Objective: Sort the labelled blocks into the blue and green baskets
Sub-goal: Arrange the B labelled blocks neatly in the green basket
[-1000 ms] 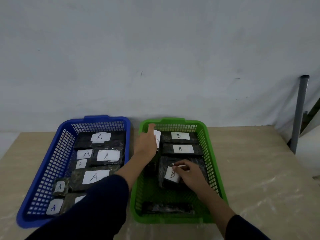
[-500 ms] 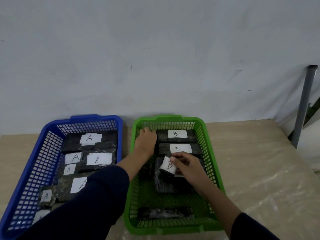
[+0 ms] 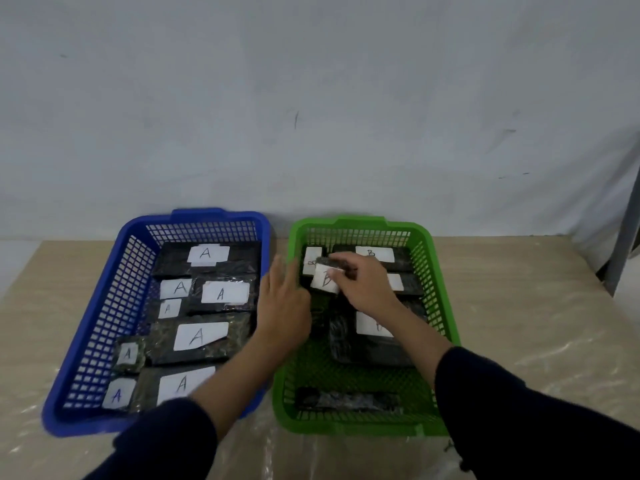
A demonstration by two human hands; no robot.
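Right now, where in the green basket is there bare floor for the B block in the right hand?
The green basket has bare mesh in its near half, between the large B block and the unlabelled dark block at the near wall. The far half is crowded: B blocks, the right hand gripping a small B block, and the open left hand over the left rim.
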